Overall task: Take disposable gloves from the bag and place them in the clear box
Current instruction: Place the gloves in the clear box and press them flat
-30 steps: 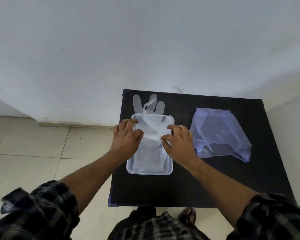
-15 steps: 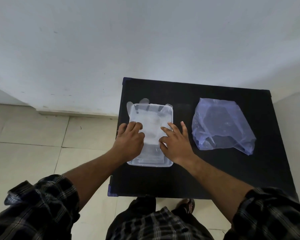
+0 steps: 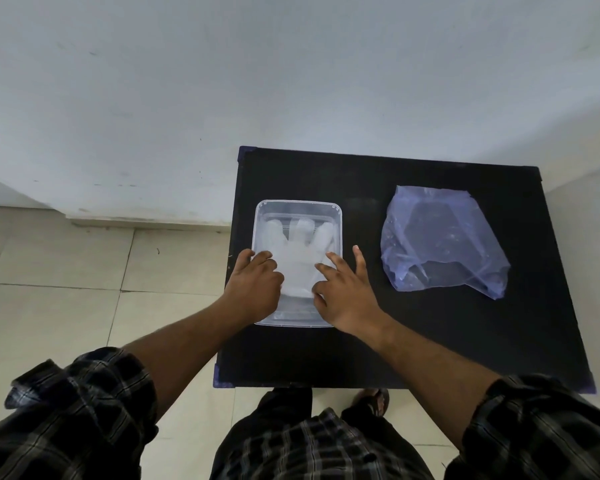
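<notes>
From the head camera, the left hand lies over the near left part of the clear box, fingers curled downward with the tips resting on the glove inside; whether they pinch the film or only press it flat cannot be told. The right hand sits over the near right part of the box, fingers spread: the inner ones reach in and touch the glove's right edge, while the outer ones point past the box's right wall over the table.

The glove is thin, milky-translucent plastic, lying flat on the box floor. Its fingers are fanned out and point toward the far wall of the box, away from the person; its cuff end is hidden beneath the two hands. It lies wholly within the rim. The box is a rounded rectangular tub, see-through, standing on the left half of the black table.

The bag is a pale blue-violet, crumpled film, lying well apart to the right of the box, slack and flattened; what it holds cannot be made out.

Dark checked sleeves are rolled above both forearms.
</notes>
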